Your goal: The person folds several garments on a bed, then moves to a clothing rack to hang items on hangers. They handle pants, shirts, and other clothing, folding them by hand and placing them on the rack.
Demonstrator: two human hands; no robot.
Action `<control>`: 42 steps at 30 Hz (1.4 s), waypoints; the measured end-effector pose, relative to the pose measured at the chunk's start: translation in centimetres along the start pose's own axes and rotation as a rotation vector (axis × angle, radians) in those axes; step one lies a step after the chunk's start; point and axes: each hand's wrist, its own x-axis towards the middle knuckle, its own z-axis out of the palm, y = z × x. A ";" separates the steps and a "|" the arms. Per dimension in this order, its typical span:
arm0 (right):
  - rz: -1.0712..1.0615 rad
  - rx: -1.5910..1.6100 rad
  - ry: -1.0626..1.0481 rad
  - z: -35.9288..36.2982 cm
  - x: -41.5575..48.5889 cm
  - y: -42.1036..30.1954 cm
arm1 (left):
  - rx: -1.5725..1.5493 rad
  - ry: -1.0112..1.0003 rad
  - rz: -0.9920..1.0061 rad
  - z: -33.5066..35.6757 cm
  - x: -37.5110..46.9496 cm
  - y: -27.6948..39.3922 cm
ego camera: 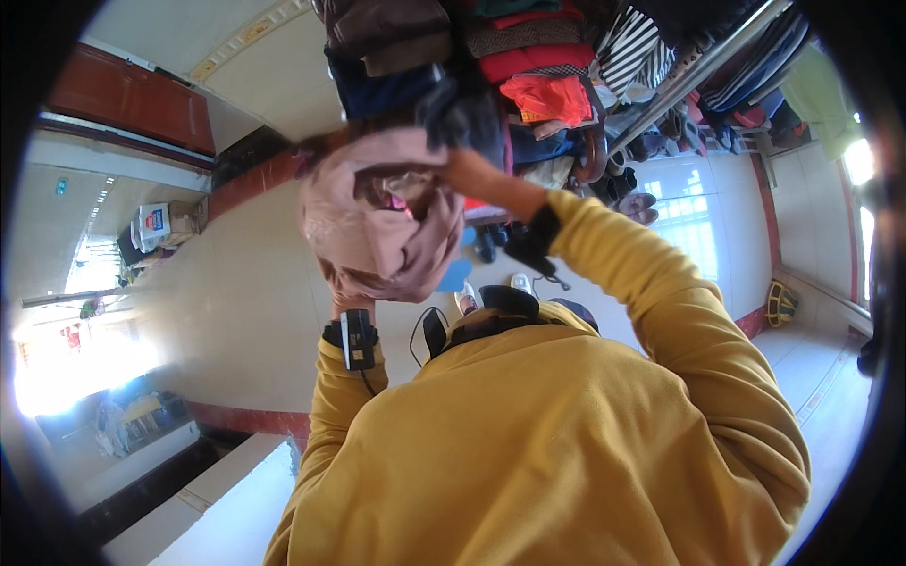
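Note:
A pink cloth bundle (382, 226), shaped like an open bag or a bunched garment, hangs before me at the left of centre. Through its opening shows a shiny crinkled item (400, 194) with a bright pink patch. My left hand (354, 305) is beneath the bundle, its fingers hidden by the cloth. My right hand (456, 166) is at the bundle's upper right edge, blurred, beside a dark, blurred item (446, 117); its grip cannot be made out.
Folded clothes (531, 46) are stacked ahead, with a red-orange plastic packet (548, 99) on them. A metal rail (701, 74) slants at the upper right, near hanging clothes. Shoes (637, 205) stand on the tiled floor. Cardboard boxes (185, 218) lie at the left.

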 end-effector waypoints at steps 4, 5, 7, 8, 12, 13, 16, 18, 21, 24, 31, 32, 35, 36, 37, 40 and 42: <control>-0.168 1.107 -0.360 -6.1 -3.1 0.1 | -0.138 -0.001 -0.168 -1.6 1.0 1.5; -0.214 1.491 -0.486 -7.1 -3.7 -0.3 | -0.151 -0.007 -0.200 -1.6 1.2 1.5; -0.213 1.660 -0.427 -7.0 -4.8 -1.9 | -0.177 -0.025 -0.252 -1.2 1.5 1.2; -0.213 1.754 -0.394 -6.7 -5.4 -2.6 | -0.190 -0.032 -0.273 -0.9 1.7 1.1; -0.213 1.153 -0.693 -4.2 -6.2 -4.6 | -0.216 -0.062 -0.338 0.1 2.3 0.4; -0.160 0.952 -0.687 -3.5 -6.4 -4.8 | -0.223 -0.063 -0.347 0.2 2.4 0.3; -0.098 0.852 -0.749 -2.6 -6.0 -5.0 | -0.235 -0.070 -0.377 0.4 2.7 0.3; -0.006 0.658 -0.832 -2.9 -5.9 -4.6 | -0.242 -0.060 -0.386 0.3 2.7 0.4; 0.236 1.068 -0.965 -3.8 -6.4 -3.1 | -0.254 -0.061 -0.393 0.0 2.7 0.9; 0.207 0.983 -0.637 -3.7 -5.5 -1.8 | -0.286 -0.072 -0.410 -0.5 2.5 1.4; -0.107 0.563 -0.293 3.4 -2.7 -3.5 | -0.401 -0.126 -0.480 0.0 1.3 1.1; -0.247 0.523 -0.211 4.1 -2.5 -3.9 | -0.422 -0.136 -0.486 0.2 1.1 1.1; -0.131 0.453 -0.241 4.1 -2.6 -3.8 | -0.483 -0.142 -0.479 0.4 0.5 1.6; -0.022 0.487 -0.281 2.8 -3.3 -2.7 | -0.497 -0.140 -0.469 0.4 0.4 1.8; 0.015 0.551 -0.316 1.3 -4.4 -1.5 | -0.506 -0.138 -0.457 0.3 0.4 2.2; 0.053 0.264 -0.422 -2.2 -4.1 -0.5 | -0.500 -0.130 -0.404 0.2 0.7 3.3; -0.013 0.311 -0.391 -6.0 -5.9 -0.4 | -0.437 -0.131 -0.378 -0.1 1.3 4.1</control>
